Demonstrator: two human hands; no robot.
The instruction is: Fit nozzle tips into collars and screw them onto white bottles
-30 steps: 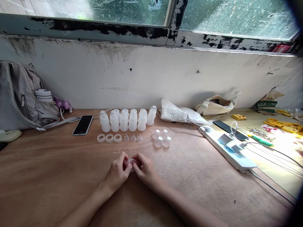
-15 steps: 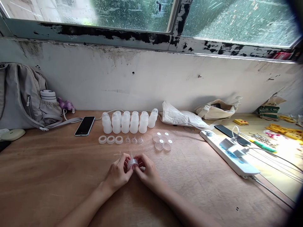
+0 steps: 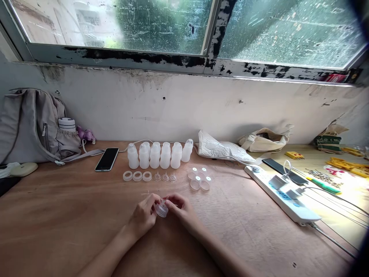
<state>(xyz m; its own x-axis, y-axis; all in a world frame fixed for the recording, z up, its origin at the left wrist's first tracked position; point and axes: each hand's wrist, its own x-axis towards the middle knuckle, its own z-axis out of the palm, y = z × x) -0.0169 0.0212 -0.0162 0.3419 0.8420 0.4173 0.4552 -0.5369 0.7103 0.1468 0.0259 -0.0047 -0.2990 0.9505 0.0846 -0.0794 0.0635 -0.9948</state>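
Observation:
My left hand (image 3: 144, 215) and my right hand (image 3: 181, 209) meet just above the wooden table (image 3: 57, 215), both pinched on one small translucent screw ring (image 3: 162, 209) with a teat in it. Beyond them stand several white plastic bottles (image 3: 160, 154) in a row. In front of the bottles lie three loose rings (image 3: 137, 176), three clear teats (image 3: 165, 177) and a cluster of round clear caps (image 3: 198, 178).
A black phone (image 3: 107, 159) lies left of the bottles, with a grey backpack (image 3: 31, 125) against the wall. A white power strip (image 3: 284, 194) with plugs and cables, a second phone (image 3: 284, 166), cloth bags (image 3: 259, 141) and yellow parts (image 3: 350, 161) fill the right side.
The ring has turned between my fingers and now tilts toward me. My head has lifted a little, so everything sits lower in view. The hands stay at the same spot.

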